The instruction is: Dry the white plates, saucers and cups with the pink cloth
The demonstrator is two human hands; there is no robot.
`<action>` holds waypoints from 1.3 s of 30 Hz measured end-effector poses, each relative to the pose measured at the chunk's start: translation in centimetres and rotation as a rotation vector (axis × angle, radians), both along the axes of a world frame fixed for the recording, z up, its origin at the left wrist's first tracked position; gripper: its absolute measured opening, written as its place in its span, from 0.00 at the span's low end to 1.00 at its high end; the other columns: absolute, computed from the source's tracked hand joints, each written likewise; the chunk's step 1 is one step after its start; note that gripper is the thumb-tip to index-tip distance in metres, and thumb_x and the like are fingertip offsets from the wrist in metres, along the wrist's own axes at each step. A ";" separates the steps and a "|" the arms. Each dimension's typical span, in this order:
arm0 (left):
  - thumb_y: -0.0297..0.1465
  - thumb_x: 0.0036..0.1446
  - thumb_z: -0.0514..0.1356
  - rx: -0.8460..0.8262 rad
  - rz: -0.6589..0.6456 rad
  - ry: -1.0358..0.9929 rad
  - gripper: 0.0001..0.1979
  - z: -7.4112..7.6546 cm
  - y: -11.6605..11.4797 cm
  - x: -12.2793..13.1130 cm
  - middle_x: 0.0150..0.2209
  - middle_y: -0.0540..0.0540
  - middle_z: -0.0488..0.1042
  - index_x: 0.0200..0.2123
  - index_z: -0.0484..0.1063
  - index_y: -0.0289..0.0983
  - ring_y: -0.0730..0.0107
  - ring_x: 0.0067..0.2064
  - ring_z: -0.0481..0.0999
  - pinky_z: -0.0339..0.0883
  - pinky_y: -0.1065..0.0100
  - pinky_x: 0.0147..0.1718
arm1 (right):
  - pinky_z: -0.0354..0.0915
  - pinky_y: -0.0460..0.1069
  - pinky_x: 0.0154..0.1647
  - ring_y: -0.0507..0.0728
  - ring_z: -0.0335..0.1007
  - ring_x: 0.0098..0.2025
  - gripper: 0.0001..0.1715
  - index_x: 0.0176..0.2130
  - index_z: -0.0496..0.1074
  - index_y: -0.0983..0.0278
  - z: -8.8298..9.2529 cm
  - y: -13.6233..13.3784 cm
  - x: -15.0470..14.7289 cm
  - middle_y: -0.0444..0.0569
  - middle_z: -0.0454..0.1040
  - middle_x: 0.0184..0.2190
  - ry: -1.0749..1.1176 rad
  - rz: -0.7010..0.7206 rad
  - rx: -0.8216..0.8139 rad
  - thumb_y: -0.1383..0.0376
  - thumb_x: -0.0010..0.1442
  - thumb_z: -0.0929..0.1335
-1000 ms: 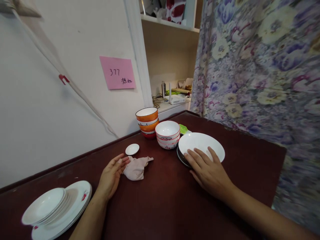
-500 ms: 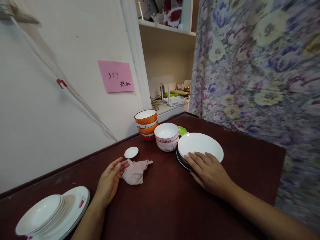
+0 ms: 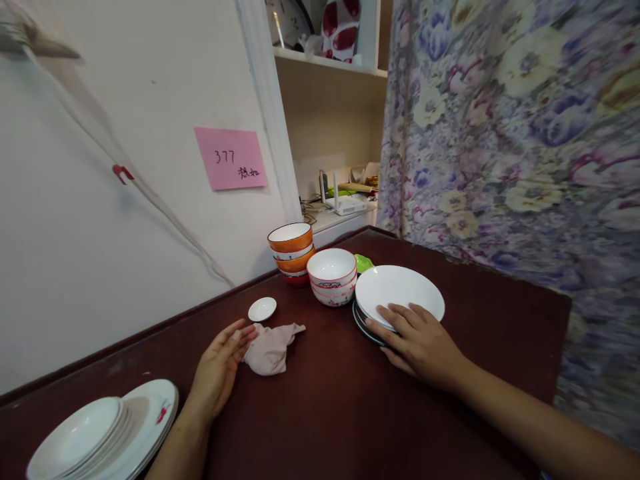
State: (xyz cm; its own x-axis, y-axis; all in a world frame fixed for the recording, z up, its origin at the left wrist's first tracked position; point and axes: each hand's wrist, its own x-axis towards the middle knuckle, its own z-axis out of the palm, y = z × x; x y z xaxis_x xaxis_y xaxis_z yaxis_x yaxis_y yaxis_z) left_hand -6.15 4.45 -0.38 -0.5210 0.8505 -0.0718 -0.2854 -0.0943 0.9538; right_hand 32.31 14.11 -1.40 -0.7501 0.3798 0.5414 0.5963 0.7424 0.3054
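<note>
My right hand (image 3: 420, 343) lies over the near edge of a large white plate (image 3: 400, 287), fingers spread on its rim and not closed round it. That plate sits on top of a stack with a dark plate (image 3: 367, 323) below. My left hand (image 3: 223, 360) hovers palm inward with its fingers loosely stretched, holding nothing I can see. Its fingertips are at the left side of a crumpled pale pink cloth (image 3: 270, 350); whether they touch it I cannot tell. A small white dish (image 3: 263, 309) lies just behind the cloth.
Orange bowls (image 3: 291, 248) and white red-rimmed bowls (image 3: 333, 277) stand stacked at the back, near a green leaf-shaped dish (image 3: 364, 263). White plates (image 3: 163, 393) are piled at the front left. A wall runs along the left of the dark red table (image 3: 325, 413); a floral curtain (image 3: 475, 167) hangs at right.
My right hand has shifted very slightly on the plate's rim. My left hand stays beside the cloth. The whole view has tilted a little; the dishes keep their places.
</note>
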 end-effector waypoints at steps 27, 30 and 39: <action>0.35 0.44 0.71 0.001 0.007 -0.003 0.27 0.1 -0.1 0.0 0.43 0.38 0.79 0.48 0.71 0.34 0.61 0.45 0.78 0.68 0.64 0.46 | 0.56 0.60 0.55 0.64 0.62 0.56 0.31 0.62 0.62 0.58 0.0 5.3 1.7 0.54 0.67 0.58 -0.051 0.088 -0.017 0.58 0.61 0.66; 0.35 0.43 0.71 -0.002 0.016 -0.005 0.27 0.1 -0.1 0.1 0.42 0.38 0.79 0.47 0.72 0.34 0.61 0.45 0.78 0.68 0.64 0.46 | 0.57 0.60 0.54 0.64 0.62 0.56 0.32 0.63 0.61 0.59 0.1 6.0 1.8 0.55 0.68 0.57 -0.059 0.098 -0.013 0.58 0.61 0.66; 0.34 0.43 0.71 0.005 0.018 -0.016 0.25 0.3 -0.3 0.5 0.42 0.38 0.79 0.46 0.72 0.33 0.61 0.44 0.78 0.68 0.64 0.46 | 0.59 0.59 0.54 0.63 0.62 0.57 0.31 0.63 0.59 0.57 0.2 6.5 1.9 0.55 0.64 0.61 -0.076 0.090 -0.028 0.58 0.63 0.64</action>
